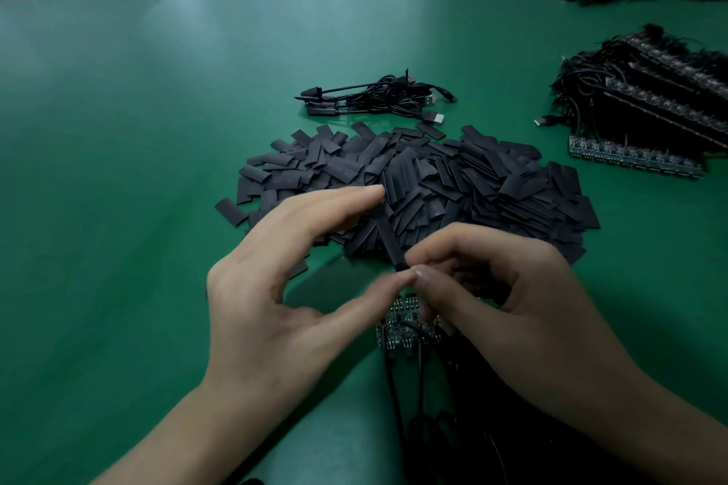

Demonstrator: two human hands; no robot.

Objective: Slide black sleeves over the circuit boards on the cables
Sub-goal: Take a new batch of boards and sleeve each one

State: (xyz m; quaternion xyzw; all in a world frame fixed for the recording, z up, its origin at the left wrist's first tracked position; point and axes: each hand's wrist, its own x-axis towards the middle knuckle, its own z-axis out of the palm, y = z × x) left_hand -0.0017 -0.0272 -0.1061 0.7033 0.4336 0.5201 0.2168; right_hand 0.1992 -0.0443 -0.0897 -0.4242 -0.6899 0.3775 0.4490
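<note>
left hand [275, 287] pinches a black sleeve [388, 236] end to end, forefinger to thumb; right hand [492, 287] pinches its lower end. circuit boards [398, 323] lie just beneath both hands. squeezed lengthwise, the sleeve could buckle, or snag a board corner if fed askew.

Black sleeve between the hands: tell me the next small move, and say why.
Probably lower the black sleeve and start its lower end over one circuit board. The left hand spans the sleeve from end to end, the right hand pinches its lower end, and the boards just beneath the hands show bare, so nothing is threaded on yet.
</note>
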